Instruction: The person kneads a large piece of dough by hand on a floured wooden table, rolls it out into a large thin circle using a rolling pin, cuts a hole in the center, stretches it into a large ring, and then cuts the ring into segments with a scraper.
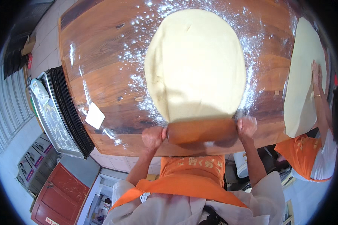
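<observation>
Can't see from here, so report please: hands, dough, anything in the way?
Left hand, right hand gripping rolling pin. Dough sheet spread out, pin at near edge. White square piece off left, clear of dough.

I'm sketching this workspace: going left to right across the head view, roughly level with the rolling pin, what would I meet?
Stack of trays → flat white square → left hand → rolling pin → right hand → dough sheet at the far right.
</observation>
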Tool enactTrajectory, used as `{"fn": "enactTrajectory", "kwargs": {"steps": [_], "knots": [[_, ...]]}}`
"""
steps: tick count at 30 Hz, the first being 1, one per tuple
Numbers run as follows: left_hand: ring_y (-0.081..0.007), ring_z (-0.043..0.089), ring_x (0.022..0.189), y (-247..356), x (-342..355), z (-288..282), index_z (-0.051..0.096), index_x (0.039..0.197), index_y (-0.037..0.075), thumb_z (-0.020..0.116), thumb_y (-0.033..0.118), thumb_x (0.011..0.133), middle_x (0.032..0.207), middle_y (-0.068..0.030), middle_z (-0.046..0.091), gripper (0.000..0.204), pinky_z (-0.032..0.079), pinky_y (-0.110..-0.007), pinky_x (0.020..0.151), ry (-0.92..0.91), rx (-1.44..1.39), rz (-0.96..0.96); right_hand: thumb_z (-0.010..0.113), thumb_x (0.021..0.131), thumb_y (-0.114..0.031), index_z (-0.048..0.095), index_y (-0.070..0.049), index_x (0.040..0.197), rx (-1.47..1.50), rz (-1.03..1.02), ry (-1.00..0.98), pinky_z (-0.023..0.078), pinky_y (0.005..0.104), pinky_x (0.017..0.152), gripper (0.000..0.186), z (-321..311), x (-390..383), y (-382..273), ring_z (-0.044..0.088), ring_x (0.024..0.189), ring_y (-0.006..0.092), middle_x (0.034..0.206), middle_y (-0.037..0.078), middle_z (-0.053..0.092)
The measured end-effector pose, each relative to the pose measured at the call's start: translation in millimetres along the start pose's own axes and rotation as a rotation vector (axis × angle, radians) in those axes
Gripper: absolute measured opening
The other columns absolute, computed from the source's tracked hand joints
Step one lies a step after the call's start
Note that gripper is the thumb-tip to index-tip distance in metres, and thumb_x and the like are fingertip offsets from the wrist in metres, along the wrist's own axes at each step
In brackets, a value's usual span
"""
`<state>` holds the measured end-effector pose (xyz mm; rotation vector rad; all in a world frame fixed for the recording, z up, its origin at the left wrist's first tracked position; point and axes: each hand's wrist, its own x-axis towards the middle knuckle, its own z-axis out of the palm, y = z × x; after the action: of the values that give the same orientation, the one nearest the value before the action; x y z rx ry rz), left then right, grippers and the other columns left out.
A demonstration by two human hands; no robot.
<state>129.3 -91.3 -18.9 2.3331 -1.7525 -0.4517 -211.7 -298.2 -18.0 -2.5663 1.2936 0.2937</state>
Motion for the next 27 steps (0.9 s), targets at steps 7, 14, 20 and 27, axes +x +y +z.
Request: {"fn": "enactTrajectory", "kwargs": {"steps": [7,14,20,27], "knots": [[-0.0255,0.050,0.044,-13,6,-9,0.049,0.052,0.014,0.057,0.029,0.081,0.050,-0.0068,0.050,0.033,0.040,-0.036,0.043,-0.040,-0.077,-0.159,0.046,0.081,-0.010,0.053,-0.006,0.059,0.429,-0.121,0.257,0.037,0.0402,0.056,0.023,-51,66,-29,0.048,0.058,0.0279,0.058,0.010,0.050],[-0.0254,0.047,0.041,-103,140,-21,0.048,0.054,0.014,0.049,0.021,0.084,0.048,-0.0075,0.046,0.031,0.037,-0.036,0.042,0.352,0.010,0.009,0.049,0.082,-0.008,0.049,-0.005,0.054,0.233,-0.359,0.641,0.035,0.0380,0.051,0.028,-38,264,-38,0.044,0.044,0.0259,0.051,0.010,0.047],[-0.0293,0.053,0.043,-142,230,-46,0.057,0.054,0.009,0.047,0.025,0.088,0.050,-0.0125,0.054,0.039,0.041,-0.039,0.043,0.456,0.117,-0.104,0.045,0.087,-0.020,0.057,-0.005,0.059,0.166,-0.340,0.762,0.039,0.0375,0.052,0.034,-59,365,-55,0.051,0.049,0.0274,0.053,0.010,0.054],[-0.0325,0.052,0.041,-140,292,-49,0.060,0.054,0.009,0.050,0.026,0.086,0.048,-0.0143,0.053,0.037,0.040,-0.041,0.040,0.531,0.372,-0.198,0.037,0.091,-0.032,0.061,-0.009,0.078,0.078,-0.370,0.627,0.040,0.0401,0.070,0.036,-89,446,-45,0.055,0.072,0.0323,0.074,0.013,0.060]]}}
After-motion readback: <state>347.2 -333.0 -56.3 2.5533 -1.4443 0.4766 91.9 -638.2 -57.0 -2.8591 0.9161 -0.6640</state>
